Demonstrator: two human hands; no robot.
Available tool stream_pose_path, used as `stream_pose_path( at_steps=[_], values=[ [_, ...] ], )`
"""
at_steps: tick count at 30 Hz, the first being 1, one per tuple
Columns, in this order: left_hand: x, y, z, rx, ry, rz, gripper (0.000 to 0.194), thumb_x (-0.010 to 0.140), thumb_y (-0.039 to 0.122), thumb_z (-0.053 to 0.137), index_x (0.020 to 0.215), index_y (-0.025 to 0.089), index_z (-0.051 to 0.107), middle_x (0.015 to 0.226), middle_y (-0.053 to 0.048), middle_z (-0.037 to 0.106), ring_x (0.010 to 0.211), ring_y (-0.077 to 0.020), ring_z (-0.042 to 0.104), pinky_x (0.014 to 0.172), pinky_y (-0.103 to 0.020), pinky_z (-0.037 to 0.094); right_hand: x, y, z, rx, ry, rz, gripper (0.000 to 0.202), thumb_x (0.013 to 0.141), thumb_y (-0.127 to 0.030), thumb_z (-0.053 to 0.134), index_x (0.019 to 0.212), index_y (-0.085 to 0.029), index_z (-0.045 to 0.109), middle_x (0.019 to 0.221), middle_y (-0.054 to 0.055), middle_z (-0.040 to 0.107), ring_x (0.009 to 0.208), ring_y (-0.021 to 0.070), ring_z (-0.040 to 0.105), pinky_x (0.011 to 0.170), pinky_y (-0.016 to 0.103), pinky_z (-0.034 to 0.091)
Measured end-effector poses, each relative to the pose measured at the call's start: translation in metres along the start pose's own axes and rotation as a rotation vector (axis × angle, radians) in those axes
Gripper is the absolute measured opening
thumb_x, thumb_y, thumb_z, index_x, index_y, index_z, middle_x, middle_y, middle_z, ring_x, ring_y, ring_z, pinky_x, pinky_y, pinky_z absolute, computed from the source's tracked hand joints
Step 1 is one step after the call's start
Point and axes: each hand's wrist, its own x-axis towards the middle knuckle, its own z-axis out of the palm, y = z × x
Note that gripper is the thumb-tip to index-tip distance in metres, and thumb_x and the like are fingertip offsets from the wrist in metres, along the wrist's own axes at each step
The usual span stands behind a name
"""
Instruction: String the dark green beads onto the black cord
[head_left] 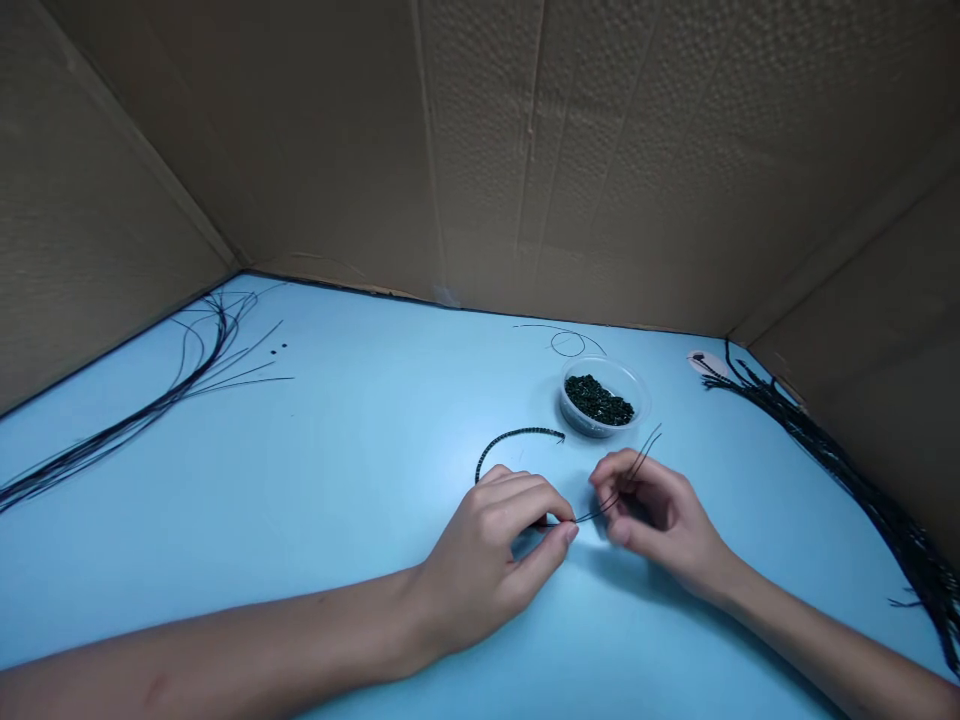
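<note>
My left hand (510, 540) is closed, its thumb and index finger pinching thin dark cords (592, 514). From under it curves a beaded cord (517, 432), dark with a banded look, its far end lying on the table near the bowl. Just to the right, my right hand (664, 520) is loosely curled with thumb and index finger apart. The loose cord ends run past its fingers and point up to the right. A small clear plastic bowl (570, 408) of dark green beads (598, 400) stands beyond my hands. The cords inside my left hand are hidden.
A bundle of dark loose cords (161, 403) lies on the left of the light blue table (360, 400). Finished-looking dark strands (847, 460) lie along the right side, by a pale round tag (706, 362). A thin looped cord (568, 344) is behind the bowl. Cardboard walls (480, 150) enclose the table.
</note>
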Motion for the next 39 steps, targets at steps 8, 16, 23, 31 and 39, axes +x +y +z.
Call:
stream_pose_path(
  at_steps=[8, 16, 23, 31, 39],
  values=[
    [0.0, -0.001, 0.001, -0.008, -0.045, 0.037, 0.01, 0.099, 0.015, 0.061, 0.094, 0.017, 0.07, 0.083, -0.002, 0.075, 0.078, -0.0171, 0.07, 0.079, -0.034, 0.043, -0.002, -0.014, 0.016, -0.176, -0.085, -0.16, 0.01, 0.103, -0.023, 0.067, 0.093, -0.019, 0.07, 0.082, 0.003, 0.064, 0.074, 0.0163, 0.058, 0.068, 0.029, 0.045],
    [-0.001, -0.001, 0.003, -0.021, -0.026, -0.017, 0.011, 0.094, 0.014, 0.059, 0.088, 0.018, 0.068, 0.08, -0.001, 0.075, 0.073, -0.0159, 0.067, 0.077, -0.034, 0.044, -0.007, -0.009, 0.013, -0.056, 0.005, -0.135, 0.013, 0.102, -0.024, 0.067, 0.09, -0.021, 0.069, 0.081, 0.002, 0.061, 0.071, 0.0161, 0.054, 0.065, 0.03, 0.041],
    [0.001, 0.002, 0.001, -0.051, -0.053, -0.123, 0.008, 0.089, 0.016, 0.059, 0.085, 0.019, 0.066, 0.076, 0.001, 0.07, 0.068, -0.0143, 0.062, 0.072, -0.029, 0.046, -0.006, -0.011, 0.011, -0.088, -0.006, -0.083, 0.016, 0.102, -0.025, 0.068, 0.086, -0.02, 0.07, 0.083, 0.002, 0.059, 0.073, 0.0163, 0.054, 0.067, 0.03, 0.04],
    [0.0, 0.002, 0.001, -0.049, -0.088, -0.189, 0.008, 0.083, 0.015, 0.056, 0.079, 0.019, 0.062, 0.073, 0.001, 0.065, 0.06, -0.0115, 0.052, 0.057, -0.024, 0.04, -0.007, -0.014, 0.012, -0.135, 0.038, -0.118, 0.016, 0.1, -0.023, 0.069, 0.085, -0.021, 0.072, 0.08, 0.002, 0.06, 0.072, 0.0169, 0.055, 0.066, 0.03, 0.04],
    [0.002, 0.004, -0.001, -0.045, -0.136, -0.214, 0.018, 0.084, 0.008, 0.051, 0.091, 0.019, 0.064, 0.083, 0.002, 0.069, 0.056, -0.0092, 0.045, 0.054, -0.023, 0.035, -0.008, -0.013, 0.012, -0.164, 0.036, -0.118, 0.013, 0.098, -0.021, 0.071, 0.086, -0.021, 0.077, 0.081, 0.002, 0.06, 0.071, 0.0161, 0.055, 0.064, 0.029, 0.04]
  ],
)
